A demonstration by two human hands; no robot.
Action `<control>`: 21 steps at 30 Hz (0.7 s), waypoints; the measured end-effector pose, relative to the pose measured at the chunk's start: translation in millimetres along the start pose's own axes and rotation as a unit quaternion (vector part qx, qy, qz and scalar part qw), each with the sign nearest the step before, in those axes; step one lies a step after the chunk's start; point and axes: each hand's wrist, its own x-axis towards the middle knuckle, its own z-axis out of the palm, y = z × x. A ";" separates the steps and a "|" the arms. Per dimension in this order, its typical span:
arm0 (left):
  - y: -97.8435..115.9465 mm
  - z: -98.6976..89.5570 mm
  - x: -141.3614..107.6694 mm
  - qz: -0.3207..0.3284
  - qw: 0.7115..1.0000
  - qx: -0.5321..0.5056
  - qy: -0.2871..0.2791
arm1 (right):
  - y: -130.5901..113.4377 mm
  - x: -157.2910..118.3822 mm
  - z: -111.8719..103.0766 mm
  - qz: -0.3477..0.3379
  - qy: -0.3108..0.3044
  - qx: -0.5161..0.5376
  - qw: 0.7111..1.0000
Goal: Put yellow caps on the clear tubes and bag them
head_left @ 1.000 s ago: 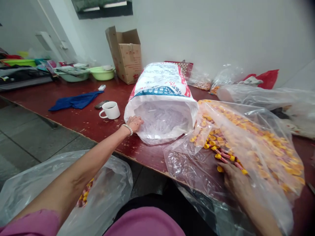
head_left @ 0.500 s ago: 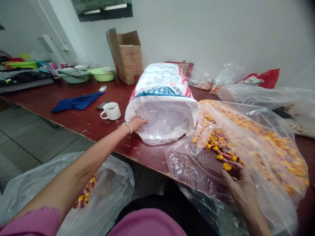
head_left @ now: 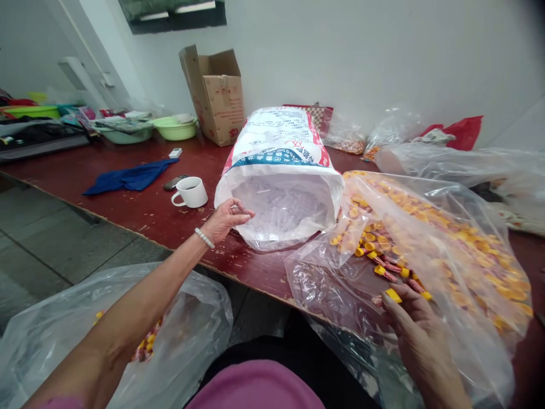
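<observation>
My left hand [head_left: 227, 219], with a beaded bracelet at the wrist, is at the left side of the mouth of a white woven sack [head_left: 279, 156]. Its thumb and fingertips are drawn together; what they hold, if anything, is too small or clear to make out. Inside the sack lie clear plastic pieces [head_left: 281, 201]. At the lower right my right hand [head_left: 419, 329] pinches a small yellow-capped piece [head_left: 393, 295] between thumb and fingers. Behind it, several similar pieces with yellow caps and reddish bodies [head_left: 385, 264] spill from a big clear plastic bag [head_left: 451, 227].
A white mug [head_left: 189, 192], a blue cloth [head_left: 130, 177] and a cardboard box [head_left: 221, 105] stand or lie left of the sack on the dark red table [head_left: 147, 213]. Below the table edge is another clear bag [head_left: 191, 318] with yellow-capped pieces. Green basins [head_left: 174, 129] stand farther back.
My left hand has pulled back slightly from the sack's rim and turned, its fingers drawing together. My right hand has lifted a yellow-capped piece slightly away from the others and tilted it.
</observation>
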 end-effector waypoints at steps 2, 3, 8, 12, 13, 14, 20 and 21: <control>3.0 5.0 -13.8 -0.024 0.997 -0.071 -0.001 | -0.4 -4.3 5.5 0.003 -0.025 0.008 1.000; 3.2 7.0 -18.5 -0.023 0.998 -0.053 0.001 | -0.4 -6.8 8.0 0.001 -0.037 0.011 0.999; -0.5 5.8 -16.4 0.004 0.978 0.195 0.067 | -2.1 -17.5 14.6 0.003 -0.073 0.014 0.997; 0.6 -3.8 2.6 -0.001 0.944 0.325 0.053 | -3.8 -19.8 13.1 0.015 -0.079 0.007 0.997; 1.2 -4.7 7.3 -0.006 0.933 0.359 0.034 | -3.7 -19.8 12.5 0.017 -0.079 0.008 0.997; 1.5 -4.7 11.6 -0.014 0.921 0.390 0.012 | -3.3 -19.7 12.0 0.017 -0.078 0.009 0.997; 1.0 5.8 26.3 -0.090 0.856 0.502 -0.081 | -1.4 -21.8 12.7 0.020 -0.077 0.009 0.997; 1.1 6.8 26.6 -0.102 0.851 0.507 -0.094 | -1.6 -22.0 13.1 0.021 -0.076 0.012 0.997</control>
